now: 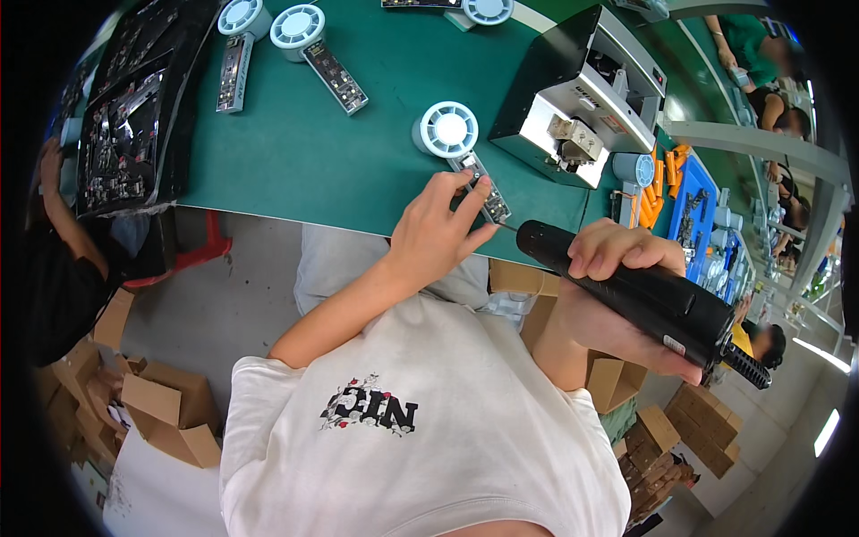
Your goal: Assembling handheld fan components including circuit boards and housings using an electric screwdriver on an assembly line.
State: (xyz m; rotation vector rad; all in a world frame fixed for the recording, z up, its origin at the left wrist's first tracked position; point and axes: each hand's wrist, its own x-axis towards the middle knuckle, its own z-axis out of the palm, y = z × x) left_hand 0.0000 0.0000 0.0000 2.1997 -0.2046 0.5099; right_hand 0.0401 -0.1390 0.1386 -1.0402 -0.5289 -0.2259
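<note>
A light-blue handheld fan (pixel 449 131) lies on the green table near its front edge, the handle open and its circuit board (pixel 491 199) showing. My left hand (pixel 436 222) has its fingertips on that handle, with the thumb by its near end and the fingers along the board. Wrapped round a black electric screwdriver (pixel 626 285) is my right hand (pixel 617 309). The tool is tilted, its thin bit pointing left toward the near end of the handle. Whether the tip touches anything is too small to tell.
More open fans (pixel 298 29) lie at the back. A silver-and-black machine (pixel 582 107) stands to the right, near orange parts (pixel 658 192) and a blue tray (pixel 693 215). Black trays of boards (pixel 134 116) are stacked left. Cardboard boxes (pixel 170 407) stand on the floor; other people work nearby.
</note>
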